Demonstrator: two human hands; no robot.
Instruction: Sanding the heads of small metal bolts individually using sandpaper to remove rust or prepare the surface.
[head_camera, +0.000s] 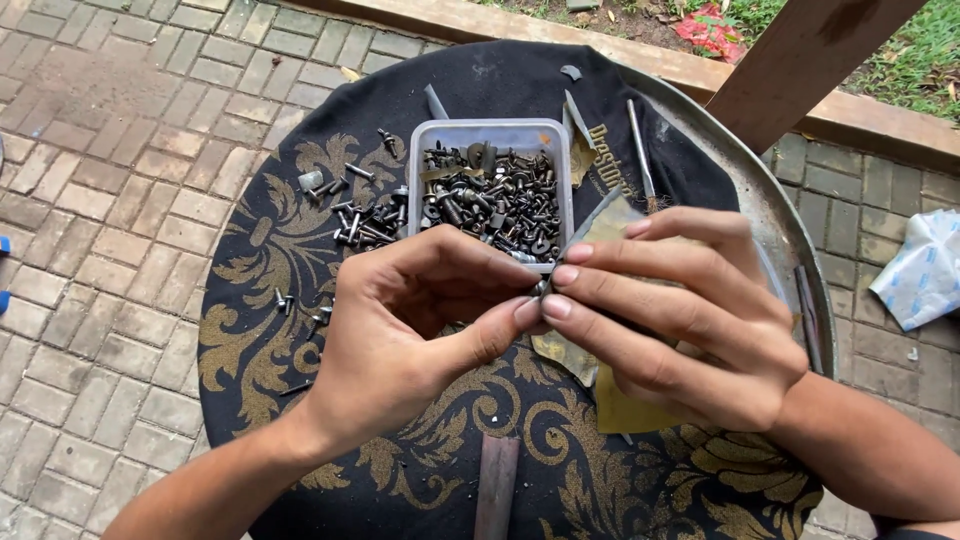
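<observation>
Fingers (560, 275) of both my hands meet at their tips over the bench (790, 230), pinching one small dark metal piece (541, 289) between them; whether it is a bolt or a nut I cannot tell. My left hand (400, 330) curls in from the left, my right hand (680, 320) from the right. Just beyond sits a clear plastic tub (440, 135) of mixed bolts and nuts, with loose screws (360, 220) scattered left on the black and gold cloth (260, 250).

A small dark metal bolt (541, 289) is pinched between the fingertips of the left hand (400, 330) and the right hand (670, 320), mostly hidden by them. It is held just in front of the near wall of the plastic tub (440, 135), above the black cloth.
</observation>
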